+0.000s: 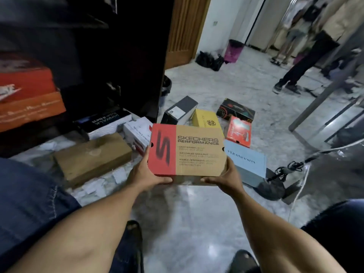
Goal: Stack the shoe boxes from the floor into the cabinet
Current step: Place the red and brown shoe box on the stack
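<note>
Skechers box (187,150): held level above the floor, right of the dark cabinet (122,56), orange boxes (27,97) already inside. Left hand (146,172) and right hand (226,176) clasp its near corners; best kept flat, swung left, set squarely on the stack.

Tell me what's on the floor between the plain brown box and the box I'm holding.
In the head view, a white box with red trim sits between the plain brown box and the Skechers box held by your left hand and right hand.
</note>
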The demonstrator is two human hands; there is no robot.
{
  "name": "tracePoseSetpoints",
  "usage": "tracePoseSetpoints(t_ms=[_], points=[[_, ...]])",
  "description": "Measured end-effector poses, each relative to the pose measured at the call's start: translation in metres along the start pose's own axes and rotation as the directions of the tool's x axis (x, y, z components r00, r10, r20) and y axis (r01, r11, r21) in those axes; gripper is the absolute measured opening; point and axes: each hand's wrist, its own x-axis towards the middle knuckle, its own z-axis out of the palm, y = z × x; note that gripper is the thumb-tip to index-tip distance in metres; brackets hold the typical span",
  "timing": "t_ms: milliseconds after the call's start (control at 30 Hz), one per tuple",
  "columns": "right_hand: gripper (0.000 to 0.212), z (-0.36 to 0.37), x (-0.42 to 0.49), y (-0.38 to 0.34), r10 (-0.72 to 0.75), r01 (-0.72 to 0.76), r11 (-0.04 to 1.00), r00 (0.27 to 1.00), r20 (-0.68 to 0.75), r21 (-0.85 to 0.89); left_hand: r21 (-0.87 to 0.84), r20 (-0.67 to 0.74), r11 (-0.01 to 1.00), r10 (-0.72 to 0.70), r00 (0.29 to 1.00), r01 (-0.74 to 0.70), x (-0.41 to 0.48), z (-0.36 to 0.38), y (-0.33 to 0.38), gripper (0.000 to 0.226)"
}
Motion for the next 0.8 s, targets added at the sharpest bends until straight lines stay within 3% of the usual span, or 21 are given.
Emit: tracePoseSetpoints(t_ms=[100, 267, 467, 567, 700, 800], points=[[0.108, 0.015, 0.020, -0.052, -0.037, 0.038, 0.998, 0.999, 0.027, -0.046, -0.060, -0.110, 0.998, 0.005, 0.994, -0.012, -0.006, -0.049, 0.014, 0.155], [0.101, 0.049, 0.058, -0.139, -0.193, 0.207, 0.977, 0.965, 0.178, -0.059, 0.003, -0.307, 0.996, -0.086, 0.948, 0.091, -0.029, -0.130, 0.021, 0.162], [0.099, 0.117, 0.082, -0.225, -0.366, 0.380, 0.925, 0.869, 0.333, 0.026, 0.075, -0.525, 0.973, -0.148, 0.838, 0.219, -0.059, -0.227, 0.035, 0.152], [0.100, 0.152, 0.096, -0.256, -0.403, 0.399, 0.912, 0.838, 0.367, 0.093, 0.104, -0.600, 0.966, -0.128, 0.790, 0.236, -0.055, -0.268, 0.043, 0.139], [0.061, 0.204, 0.132, -0.288, -0.453, 0.437, 0.889, 0.793, 0.408, 0.137, 0.075, -0.639, 0.973, -0.121, 0.760, 0.218, -0.026, -0.311, 0.039, 0.125], [0.063, 0.252, 0.167, -0.315, -0.537, 0.508, 0.841, 0.741, 0.402, 0.186, 0.007, -0.650, 0.982, -0.138, 0.747, 0.187, 0.008, -0.340, 0.022, 0.113]])
